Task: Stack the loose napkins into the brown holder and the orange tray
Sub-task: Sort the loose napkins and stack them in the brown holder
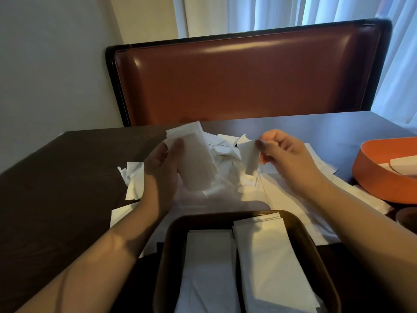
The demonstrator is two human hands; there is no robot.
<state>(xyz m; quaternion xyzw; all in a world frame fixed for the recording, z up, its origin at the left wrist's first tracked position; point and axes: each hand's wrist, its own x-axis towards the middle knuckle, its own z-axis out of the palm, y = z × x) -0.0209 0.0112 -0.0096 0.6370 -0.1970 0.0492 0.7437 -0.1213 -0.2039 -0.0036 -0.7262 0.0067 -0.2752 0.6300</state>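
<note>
My left hand (161,163) grips a thick stack of folded white napkins (194,154), held upright above the table. My right hand (284,152) pinches a single folded napkin (249,155) just right of that stack. Under both hands lies a pile of loose white napkins (228,184) spread over the dark table. The brown holder (173,233) sits at the near edge, with two rows of stacked napkins (266,256) inside. At the right edge stands the orange tray (372,172), with a few napkins in it.
The dark wooden table (67,177) runs left and far right. A brown padded bench back (248,80) stands behind it, against a wall and white curtains. A small brown round object (406,219) sits below the orange tray.
</note>
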